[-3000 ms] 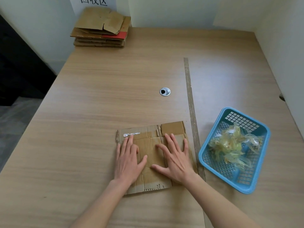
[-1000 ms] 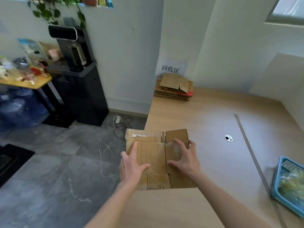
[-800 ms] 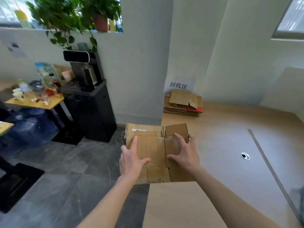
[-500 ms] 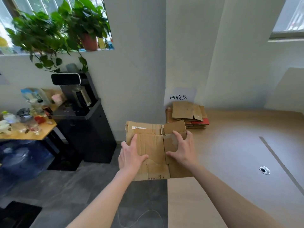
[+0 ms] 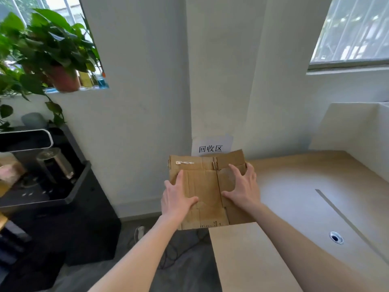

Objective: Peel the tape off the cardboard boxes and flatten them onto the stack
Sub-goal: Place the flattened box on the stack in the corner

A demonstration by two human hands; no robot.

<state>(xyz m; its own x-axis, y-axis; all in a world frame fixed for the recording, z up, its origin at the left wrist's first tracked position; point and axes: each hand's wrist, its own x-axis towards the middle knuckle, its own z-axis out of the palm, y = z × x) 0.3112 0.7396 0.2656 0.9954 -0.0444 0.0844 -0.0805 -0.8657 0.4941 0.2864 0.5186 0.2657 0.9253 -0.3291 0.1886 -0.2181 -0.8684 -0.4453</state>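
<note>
A person holds a flattened cardboard box (image 5: 202, 186) out in front of them with both bare hands, seen from a head-worn camera looking forward and down. The left hand (image 5: 176, 199) grasps the box's left edge, thumb spread across the top face and the other fingers out of sight at that edge. The right hand (image 5: 242, 186) grasps the right side, thumb on the top face and fingers curled over the far right edge. The box is brown, creased, and carries a small white strip near its far left corner. It is held in the air over the left edge of a light wooden desk (image 5: 294, 207), partly over the desk and partly over the grey floor (image 5: 179, 270), and it hides the desk's far left corner. On the white wall just beyond the box hangs a paper sign (image 5: 211, 147) with three black characters. A round metal grommet (image 5: 336, 237) sits in the desk near its right edge, beside a thin dark strip running across the surface. Left of the desk stands a black cabinet (image 5: 63, 218) bearing a machine with a metal canister, and above it a leafy potted plant (image 5: 48, 55) sits on a window ledge.
</note>
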